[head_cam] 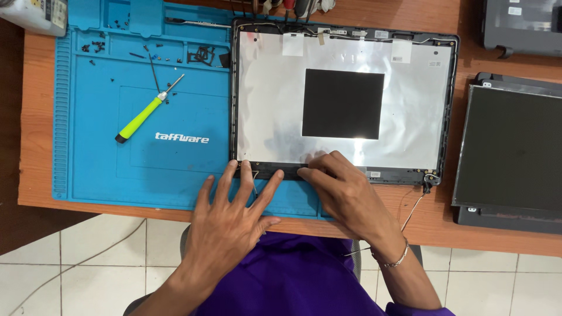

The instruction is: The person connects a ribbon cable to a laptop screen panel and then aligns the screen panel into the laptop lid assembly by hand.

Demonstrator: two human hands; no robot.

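My left hand (231, 219) lies flat and wide on the lid's (345, 93) bottom edge; my right hand (345, 190) presses it with bent fingers.

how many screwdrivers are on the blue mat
1: a screwdriver with a yellow-green handle lies slanted on the blue mat, left of the laptop lid. Others may be hidden beyond the frame's top edge.
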